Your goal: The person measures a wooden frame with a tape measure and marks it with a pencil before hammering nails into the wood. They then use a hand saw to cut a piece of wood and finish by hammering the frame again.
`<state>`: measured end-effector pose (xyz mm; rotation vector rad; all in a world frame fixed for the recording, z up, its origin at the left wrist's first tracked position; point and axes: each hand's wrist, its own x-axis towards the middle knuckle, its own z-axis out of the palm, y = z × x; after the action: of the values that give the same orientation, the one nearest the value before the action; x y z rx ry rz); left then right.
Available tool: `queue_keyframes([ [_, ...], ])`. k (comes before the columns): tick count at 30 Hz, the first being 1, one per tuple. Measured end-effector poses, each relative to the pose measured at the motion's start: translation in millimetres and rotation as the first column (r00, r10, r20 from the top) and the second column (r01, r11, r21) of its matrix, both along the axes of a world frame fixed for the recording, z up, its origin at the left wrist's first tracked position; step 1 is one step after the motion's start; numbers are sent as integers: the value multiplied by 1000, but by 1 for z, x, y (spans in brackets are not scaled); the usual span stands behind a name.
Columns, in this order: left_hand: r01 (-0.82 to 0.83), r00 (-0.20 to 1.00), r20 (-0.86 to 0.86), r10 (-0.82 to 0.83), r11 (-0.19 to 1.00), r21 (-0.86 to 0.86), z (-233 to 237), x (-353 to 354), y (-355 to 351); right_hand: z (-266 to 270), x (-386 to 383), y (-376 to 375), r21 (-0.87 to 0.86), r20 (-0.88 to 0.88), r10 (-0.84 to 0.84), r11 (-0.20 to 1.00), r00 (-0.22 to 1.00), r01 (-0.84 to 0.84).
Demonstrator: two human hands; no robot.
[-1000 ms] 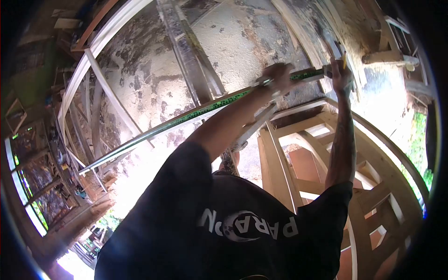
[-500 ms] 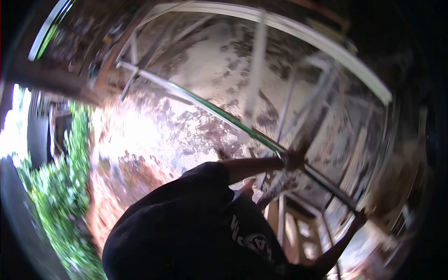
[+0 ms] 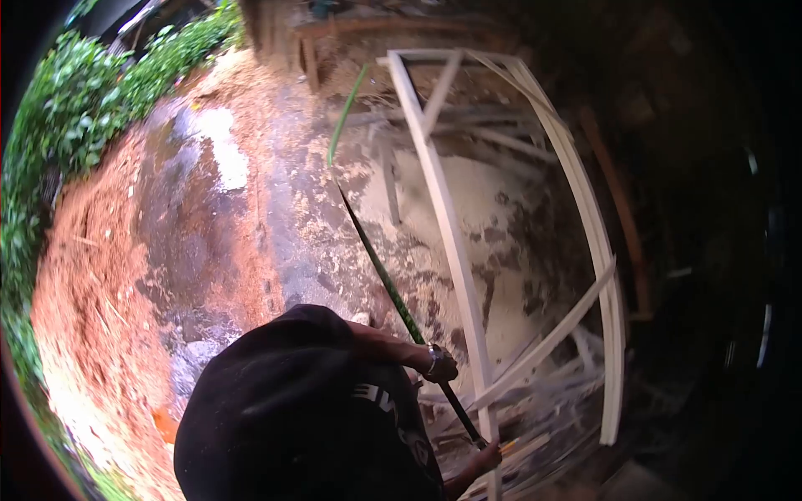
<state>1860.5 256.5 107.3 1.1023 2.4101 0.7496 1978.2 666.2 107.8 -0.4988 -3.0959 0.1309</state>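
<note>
My left hand (image 3: 439, 365), with a band at the wrist, is closed around a long, thin, dark green pole (image 3: 388, 284). Lower down, my right hand (image 3: 489, 455) is closed at the pole's near end, beside a pale beam of a wooden frame (image 3: 451, 234). The pole slants up and left across the ground, outside the frame's left beam. A brighter green stretch (image 3: 342, 117) shows at its far end; the join between the two stretches is unclear.
Green plants (image 3: 92, 100) border reddish, wet ground (image 3: 92, 267) on the left. Loose wood pieces (image 3: 543, 442) lie under the frame's near end. A brown beam (image 3: 618, 200) runs along the right, beside a dark area.
The view has turned, so the frame and pole stand more upright in it. Both hands appear further left and lower, still on the pole. More of the reddish ground shows.
</note>
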Motion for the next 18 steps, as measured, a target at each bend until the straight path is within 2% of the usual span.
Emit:
queue_keyframes([
  [1, -69, 993, 94, 74, 996, -51, 9, -2, -30, 8, -22, -35, -59, 59, 9, 998, 998, -5],
  [2, -182, 967, 174, 185, 983, -35, -3, -4, -61, 9, -44, -60, -108, 11, 15, 994, 1000, -14],
  [3, -220, 965, 147, 216, 976, 6, -10, -9, -93, 5, -70, -83, -157, -40, 18, 987, 999, -25],
  [5, -246, 933, 236, 273, 960, -134, -16, -17, -149, 23, -118, -131, -220, -78, 28, 975, 997, -45],
  [7, -394, 838, 378, 393, 916, -78, 21, -15, -213, 72, -159, -212, -261, -39, 26, 965, 999, -36],
  [8, -456, 781, 451, 433, 888, -63, 33, -12, -237, 79, -180, -237, -218, -50, 83, 972, 995, -92],
  [11, -466, 781, 482, 397, 884, 27, -9, -21, -301, 99, -239, -317, -123, 7, 201, 972, 980, -198],
  [15, -658, 669, 513, 538, 750, 71, -28, -29, -389, 164, -305, -493, -141, -75, 396, 904, 915, -403],
  [17, -731, 559, 630, 539, 679, 67, -21, -41, -444, 195, -341, -592, -229, -226, 484, 817, 845, -529],
  [18, -760, 471, 728, 497, 648, 50, 5, -55, -472, 213, -356, -640, -234, -237, 544, 772, 805, -590],
])
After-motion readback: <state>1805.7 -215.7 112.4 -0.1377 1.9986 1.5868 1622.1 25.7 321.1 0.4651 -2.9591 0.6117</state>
